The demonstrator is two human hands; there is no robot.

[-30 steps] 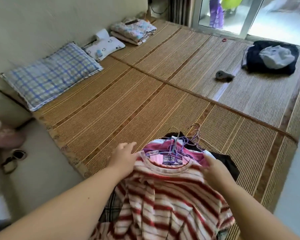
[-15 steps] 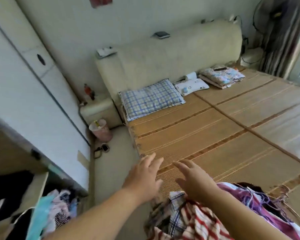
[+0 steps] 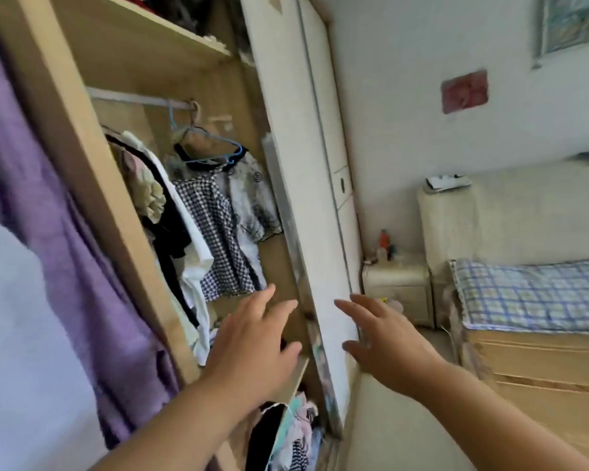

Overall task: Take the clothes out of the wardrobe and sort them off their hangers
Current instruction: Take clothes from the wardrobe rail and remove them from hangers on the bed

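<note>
Hovering open and empty, left hand [image 3: 252, 341] and right hand [image 3: 385, 345] face the wardrobe [image 3: 92, 164]. Checked shirt [image 3: 218, 239] looks light, floppy; best taken by its hanger hook, up at the rail [image 3: 133, 97].

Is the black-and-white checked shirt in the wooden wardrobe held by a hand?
No, that shirt hangs free; the left hand and right hand are spread open, empty.

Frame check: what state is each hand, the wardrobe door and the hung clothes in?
left hand: open, empty, outstretched.
right hand: open, empty.
wardrobe door: open.
checked shirt: hanging inside.
grey blouse: hanging from the rail.
</note>
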